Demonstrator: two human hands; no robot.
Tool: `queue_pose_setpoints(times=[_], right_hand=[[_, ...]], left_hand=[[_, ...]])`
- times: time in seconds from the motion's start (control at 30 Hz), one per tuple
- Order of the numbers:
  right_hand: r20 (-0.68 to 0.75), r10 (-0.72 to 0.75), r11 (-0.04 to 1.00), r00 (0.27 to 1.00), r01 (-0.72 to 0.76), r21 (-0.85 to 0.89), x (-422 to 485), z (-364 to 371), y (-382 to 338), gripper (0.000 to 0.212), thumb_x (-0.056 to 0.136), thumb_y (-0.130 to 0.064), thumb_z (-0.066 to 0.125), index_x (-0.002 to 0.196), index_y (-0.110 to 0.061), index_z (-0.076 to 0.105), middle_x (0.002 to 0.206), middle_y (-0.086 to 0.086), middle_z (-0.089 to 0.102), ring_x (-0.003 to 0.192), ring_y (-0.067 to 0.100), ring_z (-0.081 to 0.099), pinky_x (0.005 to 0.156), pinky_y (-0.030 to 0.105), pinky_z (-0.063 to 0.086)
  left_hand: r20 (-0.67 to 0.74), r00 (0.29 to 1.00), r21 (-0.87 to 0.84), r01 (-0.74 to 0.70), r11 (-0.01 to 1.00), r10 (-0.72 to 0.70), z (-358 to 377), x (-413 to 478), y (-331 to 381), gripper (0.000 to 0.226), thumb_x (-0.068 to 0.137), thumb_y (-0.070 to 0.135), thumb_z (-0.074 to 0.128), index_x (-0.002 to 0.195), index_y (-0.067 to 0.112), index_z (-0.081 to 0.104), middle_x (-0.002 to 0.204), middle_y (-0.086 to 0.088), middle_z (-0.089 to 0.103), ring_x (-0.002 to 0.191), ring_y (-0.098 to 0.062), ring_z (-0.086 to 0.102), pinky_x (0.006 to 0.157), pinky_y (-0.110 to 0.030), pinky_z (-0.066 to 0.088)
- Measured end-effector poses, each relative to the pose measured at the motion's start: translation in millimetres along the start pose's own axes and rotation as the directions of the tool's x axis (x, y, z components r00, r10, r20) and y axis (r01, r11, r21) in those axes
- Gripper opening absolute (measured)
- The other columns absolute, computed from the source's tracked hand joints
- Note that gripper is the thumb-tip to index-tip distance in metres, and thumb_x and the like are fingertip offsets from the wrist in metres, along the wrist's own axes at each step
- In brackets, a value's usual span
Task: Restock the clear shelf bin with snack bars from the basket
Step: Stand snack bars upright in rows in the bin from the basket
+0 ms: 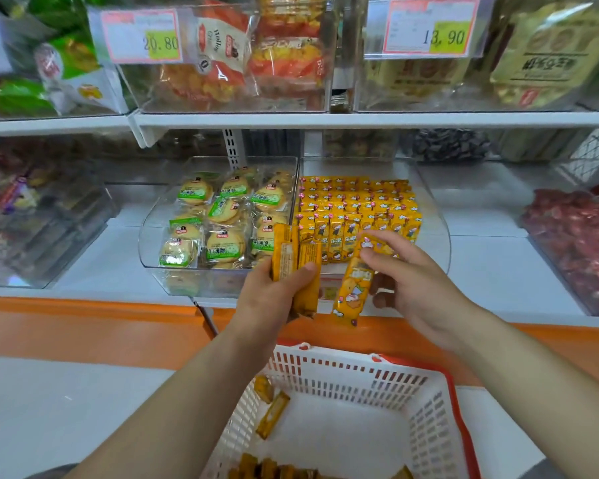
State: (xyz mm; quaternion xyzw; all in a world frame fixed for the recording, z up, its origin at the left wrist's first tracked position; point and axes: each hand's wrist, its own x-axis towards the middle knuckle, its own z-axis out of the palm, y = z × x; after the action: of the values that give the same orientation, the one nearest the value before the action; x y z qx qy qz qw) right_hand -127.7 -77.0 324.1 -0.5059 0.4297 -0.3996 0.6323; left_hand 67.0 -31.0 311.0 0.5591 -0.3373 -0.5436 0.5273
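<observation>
Bin (440,229) top open; upper shelf (395,119) overhangs rear; bar rows (357,202) fill back, front strip bare.

Clear shelf bin (433,216) sits on white shelf (481,261).

— What colours are the snack bars (357,205) wearing?
— Yellow-orange, carrying cartoon prints. The basket (343,378) is showing white slotted walls, a red rim running round; the shelf edge (83,319) is glowing orange.

Left price tag (140,36), clipped on an upper clear bin, reads 20.80. Right price tag (431,25), same shelf, reads 13.90; small print on both is blurred. Characters on the snack bars (353,202) are too small to read.
</observation>
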Motion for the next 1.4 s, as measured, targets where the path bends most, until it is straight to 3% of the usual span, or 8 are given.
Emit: queue_pose_setpoints(times=[0.23,0.4,0.53,0.63,0.8,0.97,1.13,1.4], right_hand=[[0.036,0.036,0.972,0.999,-0.043,0.229,5.1,-14.1,-9.6,0.034,0.068,-0.018,0.077,0.097,-0.013,0.060,0.098,0.015,0.075,0.082,0.038,0.074,0.063,0.033,0.060],[0.060,0.055,0.994,0.997,-0.061,0.096,-0.5,12.4,4.0,0.018,0.060,-0.029,0.080,0.071,-0.022,0.068,0.078,0.003,0.070,0.076,0.017,0.067,0.068,0.032,0.052],[0.133,0.053,0.993,0.990,-0.067,0.101,-4.0,32.0,11.6,0.051,0.064,-0.019,0.080,0.112,-0.013,0.063,0.089,0.009,0.073,0.072,0.021,0.069,0.061,0.033,0.057],[0.192,0.013,0.999,0.981,-0.021,0.040,-4.8,32.5,10.0,0.069,0.074,-0.007,0.082,0.132,-0.033,0.055,0.097,0.010,0.070,0.078,0.024,0.071,0.055,0.032,0.056],[0.101,-0.045,0.990,0.994,0.058,-0.131,7.5,21.6,-4.5,0.068,0.074,-0.012,0.083,0.121,-0.052,0.055,0.116,0.014,0.063,0.077,0.031,0.072,0.060,0.034,0.057],[-0.048,-0.136,0.914,0.990,0.107,-0.390,54.7,4.8,-14.9,0.043,0.077,-0.023,0.084,0.101,-0.041,0.054,0.076,-0.005,0.071,0.067,0.011,0.066,0.062,0.032,0.052],[-0.182,-0.161,0.833,0.970,0.035,-0.552,112.0,-2.1,-1.2,0.039,0.078,-0.011,0.081,0.095,-0.029,0.051,0.078,0.007,0.068,0.055,0.016,0.064,0.056,0.031,0.053],[-0.092,-0.193,0.614,0.977,0.047,-0.788,152.9,14.3,30.3,0.030,0.080,-0.010,0.081,0.100,-0.020,0.062,0.077,-0.003,0.070,0.064,0.006,0.063,0.044,0.012,0.037]], left_hand=[[-0.056,0.998,-0.056,-0.046,0.997,0.043,-16.0,2.8,4.0,0.023,0.092,0.028,0.073,0.112,0.021,0.065,0.089,-0.004,0.080,0.081,-0.020,0.078,0.068,-0.035,0.058],[-0.039,0.998,-0.077,-0.060,0.995,0.057,-9.5,-3.2,-8.2,0.022,0.094,0.028,0.070,0.113,0.018,0.068,0.096,-0.011,0.079,0.088,-0.026,0.077,0.070,-0.037,0.057],[-0.050,0.997,-0.089,-0.067,0.994,0.063,-9.9,-1.6,-9.2,0.023,0.094,0.028,0.071,0.115,0.020,0.070,0.102,-0.008,0.079,0.094,-0.028,0.077,0.079,-0.046,0.061],[-0.042,0.996,-0.084,-0.078,0.993,0.074,-10.7,-1.7,-8.1,0.028,0.093,0.026,0.073,0.119,0.017,0.069,0.106,-0.011,0.079,0.096,-0.033,0.076,0.085,-0.053,0.061],[-0.073,0.996,-0.036,-0.062,0.997,0.059,-19.1,4.1,-3.9,0.020,0.091,0.031,0.075,0.108,0.025,0.069,0.095,-0.004,0.080,0.091,-0.026,0.077,0.082,-0.047,0.061],[-0.084,0.994,-0.031,-0.077,0.997,0.074,-27.2,9.8,6.7,0.018,0.091,0.028,0.074,0.107,0.023,0.067,0.092,-0.005,0.080,0.084,-0.022,0.078,0.071,-0.037,0.060],[-0.080,0.992,-0.016,-0.096,0.995,0.095,-33.0,9.9,10.0,0.019,0.091,0.028,0.074,0.108,0.024,0.067,0.090,-0.001,0.080,0.081,-0.018,0.078,0.067,-0.033,0.059],[-0.106,0.988,0.006,-0.113,0.994,0.113,-43.1,12.8,11.9,0.014,0.091,0.030,0.075,0.102,0.029,0.067,0.088,0.003,0.079,0.085,-0.019,0.077,0.082,-0.045,0.063]])
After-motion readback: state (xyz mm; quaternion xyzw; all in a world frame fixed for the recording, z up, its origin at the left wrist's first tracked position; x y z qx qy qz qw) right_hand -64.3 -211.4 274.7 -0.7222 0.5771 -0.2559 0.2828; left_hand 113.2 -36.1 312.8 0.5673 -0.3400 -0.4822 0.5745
